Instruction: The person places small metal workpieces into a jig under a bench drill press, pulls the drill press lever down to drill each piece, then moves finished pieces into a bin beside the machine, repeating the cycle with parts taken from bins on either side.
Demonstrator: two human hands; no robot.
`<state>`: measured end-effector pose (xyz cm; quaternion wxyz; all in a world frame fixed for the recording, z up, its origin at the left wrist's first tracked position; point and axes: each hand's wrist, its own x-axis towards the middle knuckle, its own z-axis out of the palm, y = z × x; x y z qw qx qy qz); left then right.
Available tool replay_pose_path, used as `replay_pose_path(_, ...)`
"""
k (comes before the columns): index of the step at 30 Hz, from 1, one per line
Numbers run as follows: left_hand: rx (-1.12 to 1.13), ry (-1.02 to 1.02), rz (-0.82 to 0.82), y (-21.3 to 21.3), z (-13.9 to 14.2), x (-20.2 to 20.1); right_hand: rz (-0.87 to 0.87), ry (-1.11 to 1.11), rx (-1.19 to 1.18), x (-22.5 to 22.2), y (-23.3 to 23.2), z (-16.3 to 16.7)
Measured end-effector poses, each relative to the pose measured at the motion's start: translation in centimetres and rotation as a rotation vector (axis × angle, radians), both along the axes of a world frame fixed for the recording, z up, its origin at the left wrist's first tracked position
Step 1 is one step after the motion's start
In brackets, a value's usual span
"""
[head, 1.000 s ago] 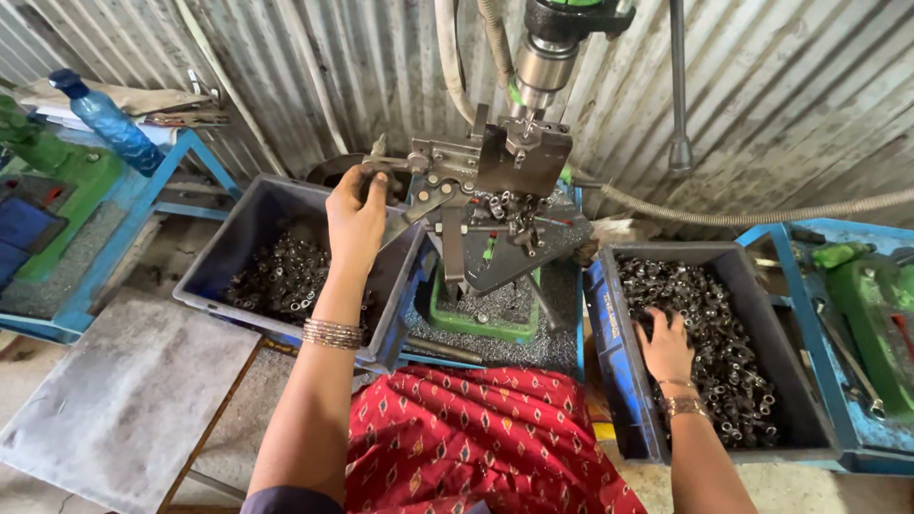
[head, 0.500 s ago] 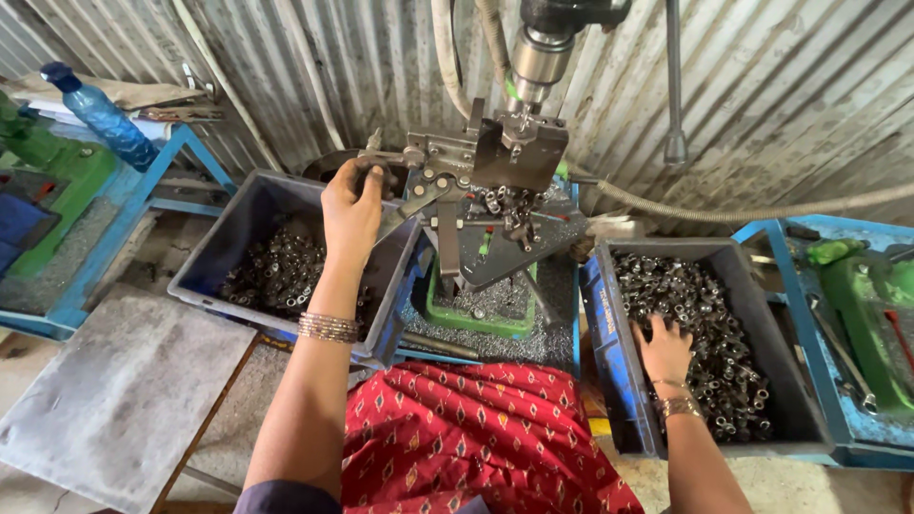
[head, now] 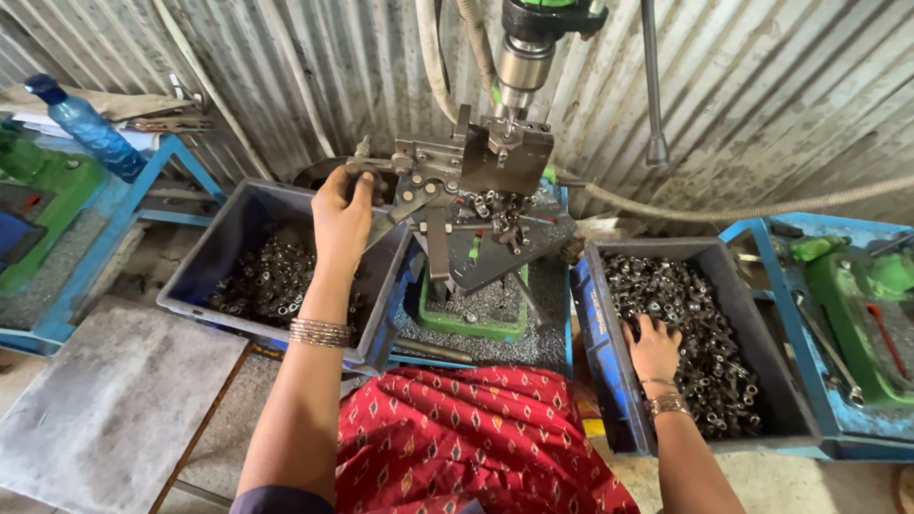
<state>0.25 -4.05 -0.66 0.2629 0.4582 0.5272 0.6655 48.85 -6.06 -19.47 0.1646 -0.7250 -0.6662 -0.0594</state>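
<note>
A drill press spindle (head: 522, 59) hangs over a grey metal clamping jig (head: 486, 162) in the middle. My left hand (head: 341, 214) is raised and closed around the jig's lever handle at its left end. My right hand (head: 654, 347) rests palm down in the blue crate (head: 598, 333) on the right, its fingers curled among several small dark metal parts (head: 700, 324). Whether it holds one is hidden. A second blue crate (head: 238, 214) on the left holds more of the same parts (head: 267, 281). Metal chips lie in a green tray (head: 476, 328) under the jig.
Red patterned cloth (head: 476, 438) covers my lap. A grey slab (head: 105, 400) sits at lower left. A blue bottle (head: 86, 128) stands on a blue-framed bench at far left. Green machinery (head: 857, 305) fills the right bench. Corrugated metal wall and hoses (head: 724, 209) stand behind.
My left hand has stayed on the jig's lever, shifting slightly. My right hand remains among the parts in the right crate, moved a little. The camera view has drifted slightly.
</note>
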Motion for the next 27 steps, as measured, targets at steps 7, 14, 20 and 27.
replay_pose_path(7,0.029,0.104,0.088,0.3,-0.3,-0.1,0.028,-0.038,0.065,0.3,-0.8,0.3)
replay_pose_path(14,-0.005,0.108,0.081,0.0,-0.2,0.0,-0.046,0.042,0.037,0.0,-1.1,0.1)
replay_pose_path(20,0.008,0.116,0.071,0.1,0.1,0.1,0.072,0.032,0.053,0.1,-0.6,0.5)
replay_pose_path(27,0.024,0.187,0.132,0.0,-0.3,0.0,0.059,0.096,0.112,-0.2,-0.7,1.0)
